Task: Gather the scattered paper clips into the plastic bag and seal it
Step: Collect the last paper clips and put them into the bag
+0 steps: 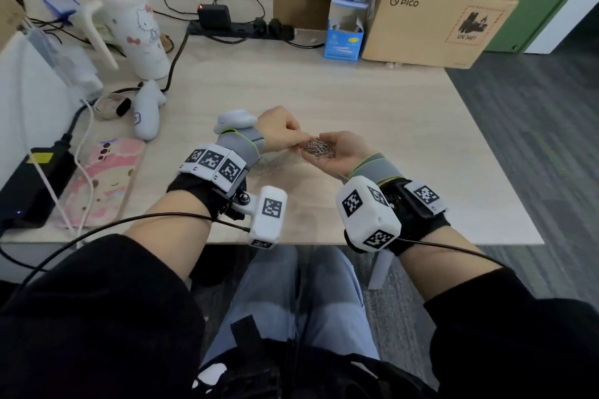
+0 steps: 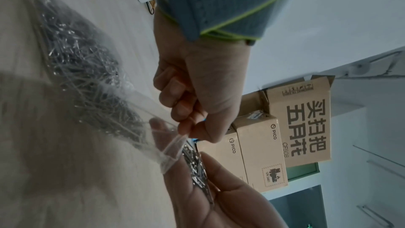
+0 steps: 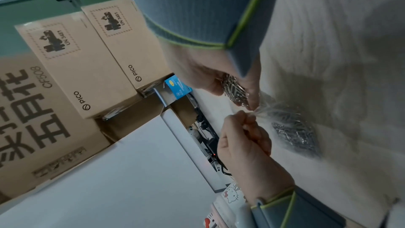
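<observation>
A clear plastic bag (image 2: 87, 68), partly filled with silver paper clips, lies on the wooden table (image 1: 372, 100). My left hand (image 1: 285, 133) is curled and pinches the bag's mouth (image 2: 175, 145) between thumb and forefinger, lifting it. My right hand (image 1: 340, 152) is palm up and loosely cupped just right of the mouth. A heap of paper clips (image 1: 319, 147) lies on that palm, and the fingertips reach the bag opening. In the right wrist view the clips (image 3: 234, 91) sit in my right hand above the bag (image 3: 293, 133), with my left hand (image 3: 245, 136) beside it.
Stacked cardboard boxes (image 1: 437, 23) and a small open blue box (image 1: 345, 32) stand at the back right. A power strip (image 1: 240, 27), a white bottle (image 1: 133, 23), a white controller (image 1: 147, 110), a pink case (image 1: 103, 178) and cables fill the left side.
</observation>
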Tool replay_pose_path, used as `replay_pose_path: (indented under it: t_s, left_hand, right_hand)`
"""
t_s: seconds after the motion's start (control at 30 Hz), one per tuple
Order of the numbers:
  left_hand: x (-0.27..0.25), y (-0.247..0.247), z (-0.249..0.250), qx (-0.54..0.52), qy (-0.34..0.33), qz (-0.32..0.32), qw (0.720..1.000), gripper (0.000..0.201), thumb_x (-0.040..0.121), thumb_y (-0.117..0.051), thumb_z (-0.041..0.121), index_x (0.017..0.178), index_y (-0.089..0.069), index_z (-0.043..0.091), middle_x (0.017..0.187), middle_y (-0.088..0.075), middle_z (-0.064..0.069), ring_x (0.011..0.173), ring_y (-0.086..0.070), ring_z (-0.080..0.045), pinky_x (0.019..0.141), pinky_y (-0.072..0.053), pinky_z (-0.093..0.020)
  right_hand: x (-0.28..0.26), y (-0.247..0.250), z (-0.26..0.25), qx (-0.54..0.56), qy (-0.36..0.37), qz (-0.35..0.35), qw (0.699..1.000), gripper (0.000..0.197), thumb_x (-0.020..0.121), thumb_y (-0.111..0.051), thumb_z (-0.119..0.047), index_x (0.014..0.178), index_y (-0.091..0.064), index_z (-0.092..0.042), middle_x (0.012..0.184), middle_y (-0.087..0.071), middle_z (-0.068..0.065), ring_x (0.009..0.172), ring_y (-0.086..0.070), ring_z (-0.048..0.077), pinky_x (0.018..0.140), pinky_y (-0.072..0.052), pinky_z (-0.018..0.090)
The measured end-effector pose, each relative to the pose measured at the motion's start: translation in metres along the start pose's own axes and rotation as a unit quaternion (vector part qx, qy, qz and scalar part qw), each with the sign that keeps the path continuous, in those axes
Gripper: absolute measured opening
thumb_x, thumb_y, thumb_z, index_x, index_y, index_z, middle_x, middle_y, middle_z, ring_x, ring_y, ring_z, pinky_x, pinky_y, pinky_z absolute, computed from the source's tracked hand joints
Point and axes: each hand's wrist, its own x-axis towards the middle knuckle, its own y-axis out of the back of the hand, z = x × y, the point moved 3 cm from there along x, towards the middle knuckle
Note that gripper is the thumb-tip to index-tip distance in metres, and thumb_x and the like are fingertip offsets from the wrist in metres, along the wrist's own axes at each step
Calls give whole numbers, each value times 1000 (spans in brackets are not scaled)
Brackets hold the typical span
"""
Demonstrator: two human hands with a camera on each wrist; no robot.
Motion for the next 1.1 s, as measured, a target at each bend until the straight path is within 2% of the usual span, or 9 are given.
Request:
replay_pose_path:
  t_s: [0.1, 0.2, 0.37, 0.47, 0.6, 0.7, 0.8, 0.9, 1.1]
  left_hand:
    - [-1, 8, -3, -17, 8, 7, 1000, 35, 79, -62, 23, 44, -55, 19, 39, -46, 2, 33, -34, -7, 44, -28, -24]
    - [-4, 13, -2, -6, 15, 7, 1000, 32, 77, -61, 24, 46, -56, 17, 50, -45, -6, 44, -35, -14, 49, -29, -26]
    - [-6, 13, -2, -7, 23, 9, 1000, 31, 74, -58, 18, 44, -55, 16, 47, -42, -4, 45, -35, -15, 52, -31, -27]
    - [-5, 10, -4, -12, 29, 5, 999, 31, 73, -57, 16, 42, -53, 16, 43, -40, -3, 44, -35, -15, 52, -31, -27]
    - [-5, 8, -5, -19, 29, 5, 999, 34, 75, -56, 16, 41, -52, 16, 34, -39, 4, 39, -34, -11, 47, -29, -24]
    - [-5, 6, -6, -29, 26, -6, 999, 33, 76, -56, 16, 43, -52, 14, 46, -41, -6, 44, -33, -15, 49, -28, -25]
    - [-4, 5, -6, -37, 28, -7, 999, 32, 73, -55, 16, 42, -51, 15, 49, -42, -8, 43, -33, -16, 48, -28, -25]
    - [-3, 2, -5, -25, 34, -7, 999, 33, 75, -55, 16, 42, -50, 15, 49, -42, -8, 36, -33, -10, 46, -27, -24]
    - [3, -6, -1, -2, 35, -11, 999, 36, 77, -58, 17, 42, -50, 14, 40, -46, 1, 38, -38, -9, 50, -31, -25]
  right_hand:
    - [-1, -8, -2, 9, -9, -34, 999, 39, 103, -20, -11, 95, -45, 18, 98, -52, 27, 109, -47, 32, 85, -49, 37]
    - [4, -10, -5, 31, -12, -37, 999, 45, 102, -21, -13, 139, -27, 11, 145, -36, 17, 137, -33, 25, 100, -38, 38]
    - [-1, -16, -7, -42, -7, -57, 998, 53, 103, -20, -21, 139, -21, 18, 130, -44, 32, 116, -48, 39, 94, -39, 37]
    - [-5, -18, -7, -94, -7, -61, 994, 58, 103, -21, -25, 143, -14, 17, 147, -24, 34, 122, -42, 39, 86, -41, 33]
    - [-1, -10, -7, -150, 15, -58, 987, 48, 102, -24, -25, 114, -48, 14, 138, -39, 29, 128, -42, 37, 110, -32, 34]
    - [-1, 0, -6, -189, 60, -19, 980, 38, 101, -30, -20, 89, -54, 6, 102, -56, 23, 88, -57, 32, 84, -52, 32]
    - [-5, 11, -10, -161, 113, 20, 980, 22, 99, -36, -10, 96, -50, 5, 91, -57, 25, 78, -61, 38, 58, -60, 34]
    - [-9, 23, -13, -174, 129, 26, 976, 24, 96, -39, -7, 106, -52, 11, 93, -61, 30, 68, -68, 39, 56, -59, 32]
    - [-15, 55, -26, -252, 208, 105, 939, 21, 93, -45, -4, 78, -59, 2, 81, -65, 15, 67, -63, 24, 64, -55, 21]
